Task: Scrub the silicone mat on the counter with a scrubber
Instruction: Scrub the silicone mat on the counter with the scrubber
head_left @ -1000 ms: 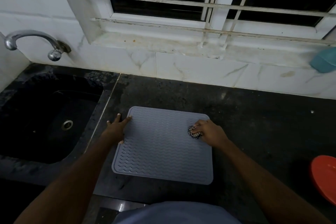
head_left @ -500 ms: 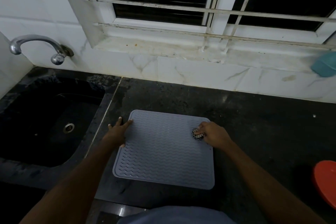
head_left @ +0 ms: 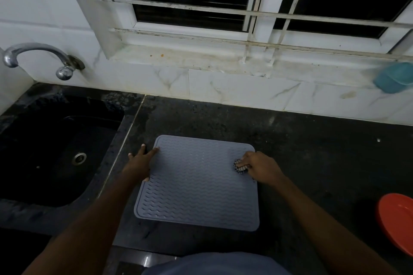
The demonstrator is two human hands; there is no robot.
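A grey silicone mat (head_left: 196, 185) with a wavy ribbed pattern lies flat on the black counter (head_left: 312, 152). My left hand (head_left: 139, 163) rests spread on the mat's left edge near its far corner, fingers apart, pressing it down. My right hand (head_left: 260, 168) sits at the mat's right edge, fingers closed on a small dark-and-white scrubber (head_left: 240, 167) that touches the mat surface. Most of the scrubber is hidden under my fingers.
A black sink (head_left: 55, 152) with a steel drain lies left of the mat, under a chrome tap (head_left: 40, 58). A red plate (head_left: 397, 223) sits at the counter's right edge. A teal object (head_left: 393, 77) rests on the window ledge at far right.
The view has shifted slightly, so the mat sits a little lower in frame. My right hand with the scrubber stays near the mat's right edge; my left hand keeps its hold.
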